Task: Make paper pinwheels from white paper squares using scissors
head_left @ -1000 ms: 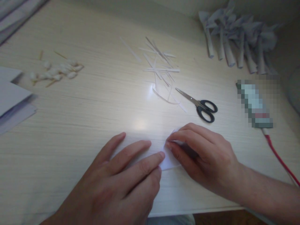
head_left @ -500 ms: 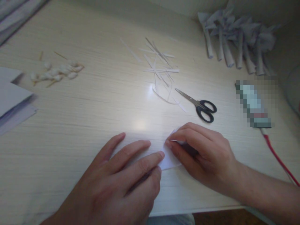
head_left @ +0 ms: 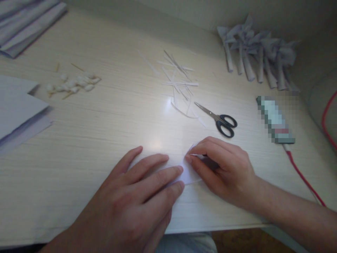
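A small sheet of white paper (head_left: pixel 190 173) lies on the table near its front edge, partly covered by both hands. My left hand (head_left: pixel 142 196) rests over the paper's left side, its fingers stretched out and spread, with the fingertips pressing near it. My right hand (head_left: pixel 223 168) pinches a raised edge of the paper between thumb and forefinger. Much of the sheet is hidden under the hands. Beyond the right hand lie black-handled scissors (head_left: pixel 217 119), blades shut, pointing to the upper left.
Thin paper strips (head_left: pixel 181 84) lie scattered beyond the hands. Several cotton swab tips (head_left: pixel 75 84) are heaped at left, near white paper sheets (head_left: pixel 21 105). Folded paper (head_left: pixel 34 30) lies far left. Rolled paper shapes (head_left: pixel 259 52) stand far right, above a blurred phone (head_left: pixel 276 119) on a red cable (head_left: pixel 305 177).
The camera view has shifted slightly, showing more at the left. My left thumb has stretched out toward the paper. The right hand keeps its pinch on the paper's edge.
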`<action>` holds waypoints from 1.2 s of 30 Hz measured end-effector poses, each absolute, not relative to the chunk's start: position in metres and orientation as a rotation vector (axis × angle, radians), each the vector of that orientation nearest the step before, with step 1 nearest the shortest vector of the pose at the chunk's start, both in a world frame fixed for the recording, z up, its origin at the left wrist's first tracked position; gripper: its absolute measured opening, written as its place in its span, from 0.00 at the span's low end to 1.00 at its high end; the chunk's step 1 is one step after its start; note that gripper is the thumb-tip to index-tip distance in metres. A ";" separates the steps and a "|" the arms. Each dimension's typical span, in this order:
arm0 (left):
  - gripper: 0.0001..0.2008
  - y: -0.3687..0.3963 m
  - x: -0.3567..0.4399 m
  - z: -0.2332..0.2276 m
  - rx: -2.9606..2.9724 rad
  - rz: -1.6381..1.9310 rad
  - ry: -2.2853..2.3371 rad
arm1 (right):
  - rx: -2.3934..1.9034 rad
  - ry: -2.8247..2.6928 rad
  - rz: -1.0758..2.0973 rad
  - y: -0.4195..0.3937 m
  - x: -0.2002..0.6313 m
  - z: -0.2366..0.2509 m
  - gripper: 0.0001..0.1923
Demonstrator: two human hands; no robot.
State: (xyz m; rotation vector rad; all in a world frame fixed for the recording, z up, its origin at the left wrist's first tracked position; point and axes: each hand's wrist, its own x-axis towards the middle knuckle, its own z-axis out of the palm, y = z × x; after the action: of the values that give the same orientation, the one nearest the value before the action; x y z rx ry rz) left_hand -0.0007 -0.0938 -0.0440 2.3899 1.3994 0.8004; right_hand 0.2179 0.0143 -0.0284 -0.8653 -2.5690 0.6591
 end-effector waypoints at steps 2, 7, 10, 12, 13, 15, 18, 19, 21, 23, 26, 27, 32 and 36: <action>0.14 -0.094 -0.001 -0.043 2.386 0.806 1.400 | -0.865 -2.571 0.651 0.014 0.218 -0.029 0.05; 0.14 -0.093 -0.001 -0.042 2.365 0.778 1.400 | -0.914 -2.533 0.585 0.012 0.219 -0.034 0.08; 0.13 -0.092 -0.001 -0.041 2.364 0.765 1.389 | -0.923 -2.504 0.512 0.010 0.221 -0.035 0.17; 0.13 -0.092 0.000 -0.040 2.366 0.760 1.380 | -0.912 -2.509 0.404 0.009 0.224 -0.033 0.16; 0.12 -0.092 0.000 -0.039 2.364 0.761 1.379 | -0.908 -2.526 0.322 0.007 0.225 -0.031 0.14; 0.12 -0.092 0.001 -0.038 2.363 0.771 1.377 | -0.897 -2.591 0.157 0.001 0.228 -0.026 0.10; 0.13 -0.091 0.002 -0.035 2.346 0.787 1.381 | -0.909 -2.715 0.108 -0.020 0.230 -0.018 0.11; 0.13 -0.091 0.002 -0.034 2.337 0.782 1.382 | -0.938 -2.732 0.140 -0.029 0.230 -0.016 0.13; 0.13 -0.090 0.003 -0.032 2.329 0.773 1.379 | -1.017 -2.731 0.203 -0.051 0.230 -0.017 0.17; 0.13 -0.091 0.004 -0.031 2.332 0.758 1.371 | -1.069 -2.772 0.212 -0.073 0.230 -0.021 0.25; 0.14 -0.093 0.003 -0.030 2.327 0.753 1.380 | -1.029 -2.846 0.143 -0.095 0.232 -0.032 0.46; 0.14 -0.094 0.003 -0.031 2.325 0.750 1.385 | -1.031 -2.861 0.123 -0.100 0.233 -0.034 0.50; 0.16 -0.098 0.000 -0.034 2.344 0.687 1.405 | -1.144 -2.889 0.059 -0.106 0.240 -0.036 0.52; 0.16 -0.103 -0.002 -0.034 2.378 0.623 1.447 | -1.259 -2.844 0.022 -0.107 0.251 -0.036 0.52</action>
State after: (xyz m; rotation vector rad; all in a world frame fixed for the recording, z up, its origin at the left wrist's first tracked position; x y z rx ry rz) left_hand -0.0016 -0.1034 -0.0343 2.3775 1.4467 0.6233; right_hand 0.2512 -0.1070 -0.0364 -1.2589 -2.8440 0.0219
